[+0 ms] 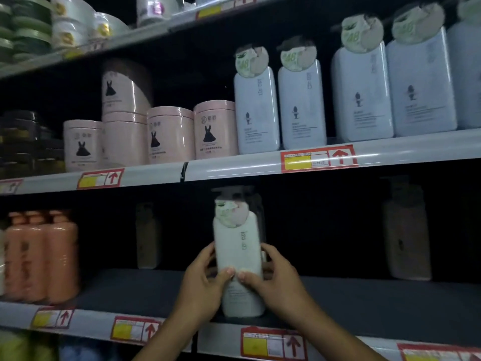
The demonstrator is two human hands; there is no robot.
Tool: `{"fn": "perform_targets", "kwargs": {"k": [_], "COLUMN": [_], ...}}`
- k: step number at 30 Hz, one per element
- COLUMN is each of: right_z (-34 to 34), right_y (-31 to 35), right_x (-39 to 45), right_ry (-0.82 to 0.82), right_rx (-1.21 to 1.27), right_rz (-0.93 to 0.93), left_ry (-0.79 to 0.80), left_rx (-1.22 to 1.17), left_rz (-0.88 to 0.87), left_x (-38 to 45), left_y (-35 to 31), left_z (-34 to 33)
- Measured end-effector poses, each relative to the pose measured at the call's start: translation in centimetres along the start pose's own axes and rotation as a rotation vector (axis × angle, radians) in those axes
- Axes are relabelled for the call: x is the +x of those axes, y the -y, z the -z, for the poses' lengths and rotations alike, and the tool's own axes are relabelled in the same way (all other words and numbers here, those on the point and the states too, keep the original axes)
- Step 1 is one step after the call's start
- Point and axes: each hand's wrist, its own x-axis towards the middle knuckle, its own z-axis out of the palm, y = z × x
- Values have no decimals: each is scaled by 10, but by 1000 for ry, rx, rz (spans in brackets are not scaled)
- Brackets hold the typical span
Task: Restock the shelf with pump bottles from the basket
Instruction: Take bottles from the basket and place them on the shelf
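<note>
Left hand (201,285) and right hand (273,278) wrapped around the lower half of a white pump bottle (238,256), fingers curled round its sides, thumbs pressed on the front label. Bottle upright, its base at or just above the front of the lower shelf (364,300); contact with the shelf board not clear. Placing step in hand, by the look of it: one bottle from the basket being set in its spot, basket itself out of view. Next move likely calls for sliding it back a little, squaring the label to the front, then letting go with both hands. Pump head close under the front rail of the upper shelf (260,165), so little headroom for lifting. Plenty of open board to either side: orange bottles (41,256) well apart on the left, a dim brown bottle (406,235) well apart on the right, another dim bottle (147,235) farther back.
</note>
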Motion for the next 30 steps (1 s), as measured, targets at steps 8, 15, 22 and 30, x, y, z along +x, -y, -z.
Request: {"fn": "perform_targets", "kwargs": {"k": [8,15,22,30], "right_z": [-10,-15,-14,4], "right_y": [-19,-12,-8,10], "right_x": [-15,-18,-24,-35], "right_ry": [-89,-151,-195,-188], "right_rx": [-218,-250,-274,-303], "right_rz": [-112,-92,-88,-48], "left_ry": [-11,-163,-160,-160], "left_rx": [108,171,157,242], "left_rz": [59,31,9,21], "left_x": [-6,-15,-21,-28], "left_y": [4,8,4,7], "left_z": [6,-8,-12,-1]}}
